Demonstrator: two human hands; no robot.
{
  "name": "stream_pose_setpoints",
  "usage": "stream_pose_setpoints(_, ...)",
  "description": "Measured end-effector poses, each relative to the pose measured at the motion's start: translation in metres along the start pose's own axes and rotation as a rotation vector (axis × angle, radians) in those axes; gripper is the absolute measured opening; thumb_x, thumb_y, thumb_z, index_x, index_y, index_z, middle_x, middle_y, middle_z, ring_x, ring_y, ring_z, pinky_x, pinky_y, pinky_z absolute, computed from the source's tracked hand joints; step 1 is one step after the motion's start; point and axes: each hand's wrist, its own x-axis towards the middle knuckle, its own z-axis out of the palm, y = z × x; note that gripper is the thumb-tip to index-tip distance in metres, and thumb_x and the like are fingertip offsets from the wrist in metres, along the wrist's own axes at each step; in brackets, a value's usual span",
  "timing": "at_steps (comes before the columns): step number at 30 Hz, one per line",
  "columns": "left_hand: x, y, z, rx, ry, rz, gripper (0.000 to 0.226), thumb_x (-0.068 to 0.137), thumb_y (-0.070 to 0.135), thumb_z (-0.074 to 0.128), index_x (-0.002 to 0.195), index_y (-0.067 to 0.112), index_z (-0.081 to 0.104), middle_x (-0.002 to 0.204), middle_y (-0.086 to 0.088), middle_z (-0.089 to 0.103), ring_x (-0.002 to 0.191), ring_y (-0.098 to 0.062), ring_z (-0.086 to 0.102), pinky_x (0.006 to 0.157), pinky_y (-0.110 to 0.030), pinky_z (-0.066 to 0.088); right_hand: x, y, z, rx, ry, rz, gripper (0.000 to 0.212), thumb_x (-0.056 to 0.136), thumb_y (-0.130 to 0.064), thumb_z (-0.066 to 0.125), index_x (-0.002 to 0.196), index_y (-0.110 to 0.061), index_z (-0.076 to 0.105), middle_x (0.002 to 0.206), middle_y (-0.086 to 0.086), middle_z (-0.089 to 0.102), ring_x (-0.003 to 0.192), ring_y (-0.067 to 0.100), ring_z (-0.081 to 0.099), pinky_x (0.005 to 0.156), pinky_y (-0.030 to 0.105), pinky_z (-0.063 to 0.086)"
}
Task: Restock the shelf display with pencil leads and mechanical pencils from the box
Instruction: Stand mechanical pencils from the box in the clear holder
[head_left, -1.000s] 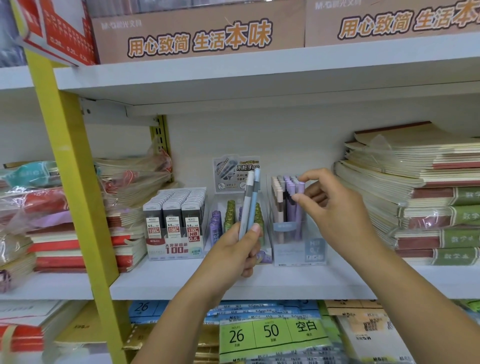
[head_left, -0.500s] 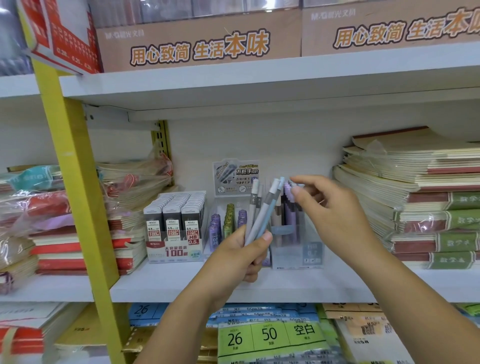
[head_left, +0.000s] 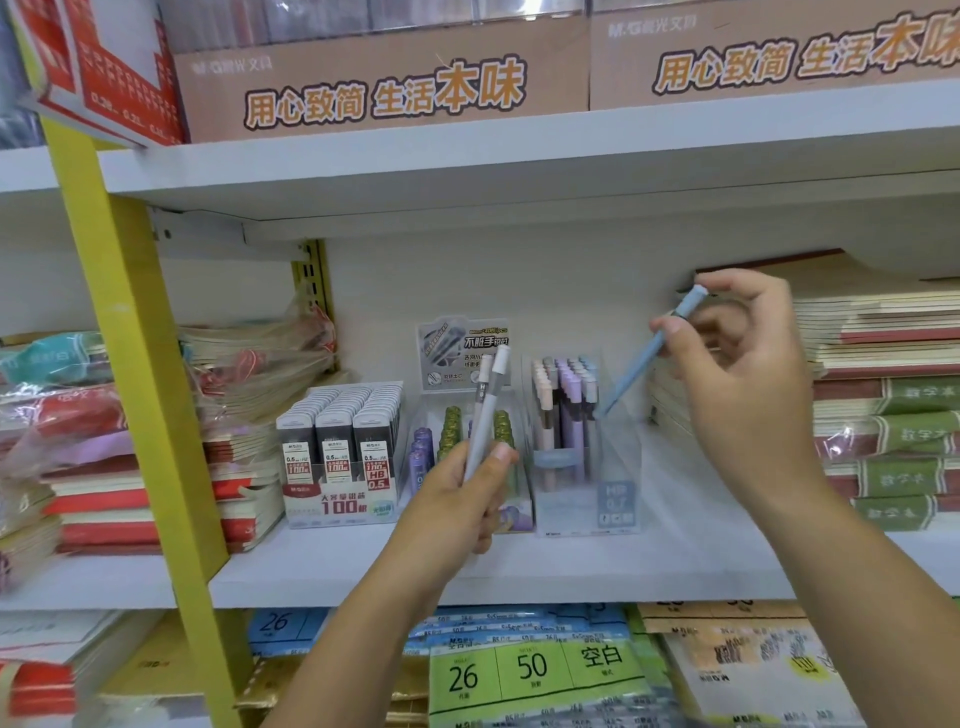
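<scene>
Since the head camera is our only view, we read everything from it. The right hand (head_left: 743, 374) pinches a blue mechanical pencil (head_left: 636, 370) near its cap between thumb and fingertips. Its tip slants down toward the open right side of the clear display stand (head_left: 587, 512), just at the rim and not yet seated. The left hand (head_left: 457, 499) is wrapped round two grey pencils (head_left: 485, 415), held upright in front of the middle display. The stand sits on the white shelf (head_left: 519, 571), with lead refill packs (head_left: 337, 447) further left and notebook stacks (head_left: 883, 415) to the right, and carries rows of standing pencils (head_left: 563, 405). We judge this to be the slotting step, one pencil at a time. Next, we think, the tip must drop cleanly into the empty gap without knocking its neighbours, and the fingers must let go before taking another from the left hand.
</scene>
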Motion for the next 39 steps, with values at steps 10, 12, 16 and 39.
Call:
stream_pose_setpoints(10, 0.001, -0.005, 0.003, 0.018, 0.023, 0.001, 0.021, 0.103, 0.038, 0.047, 0.107, 0.025, 0.063, 0.063, 0.006, 0.046, 0.046, -0.009, 0.031, 0.044, -0.021, 0.027, -0.015, 0.033, 0.012, -0.38, -0.264, 0.032, 0.03, 0.09, -0.022, 0.066, 0.099, -0.041, 0.045, 0.08, -0.018, 0.061, 0.076, -0.007, 0.058, 0.061, 0.004, 0.041)
stream_pose_setpoints(12, 0.001, -0.005, 0.002, 0.017, 0.02, -0.002, 0.021, 0.103, 0.038, 0.046, 0.105, 0.026, 0.064, 0.062, 0.006, 0.046, 0.046, -0.009, 0.031, 0.043, -0.02, 0.027, -0.016, 0.035, 0.014, -0.403, -0.281, 0.043, 0.03, 0.088, -0.024, 0.067, 0.099, -0.042, 0.045, 0.078, -0.019, 0.06, 0.075, -0.008, 0.058, 0.059, 0.007, 0.041)
stream_pose_setpoints(16, 0.0, -0.005, 0.001, 0.004, 0.017, -0.006, 0.022, 0.103, 0.038, 0.046, 0.101, 0.029, 0.066, 0.061, 0.007, 0.047, 0.045, -0.008, 0.031, 0.042, -0.02, 0.027, -0.016, 0.036, 0.015, -0.424, -0.271, 0.038, 0.034, 0.086, -0.025, 0.069, 0.096, -0.045, 0.043, 0.075, -0.018, 0.059, 0.072, -0.007, 0.057, 0.059, 0.012, 0.041)
stream_pose_setpoints(39, 0.001, 0.0, 0.001, -0.009, -0.011, 0.018, 0.023, 0.103, 0.039, 0.047, 0.101, 0.033, 0.069, 0.063, 0.006, 0.047, 0.045, -0.008, 0.031, 0.043, -0.02, 0.027, -0.024, 0.056, 0.032, -0.533, -0.193, 0.042, 0.023, 0.091, -0.023, 0.062, 0.112, -0.031, 0.061, 0.091, -0.008, 0.056, 0.094, 0.012, 0.045, 0.069, 0.025, 0.032)
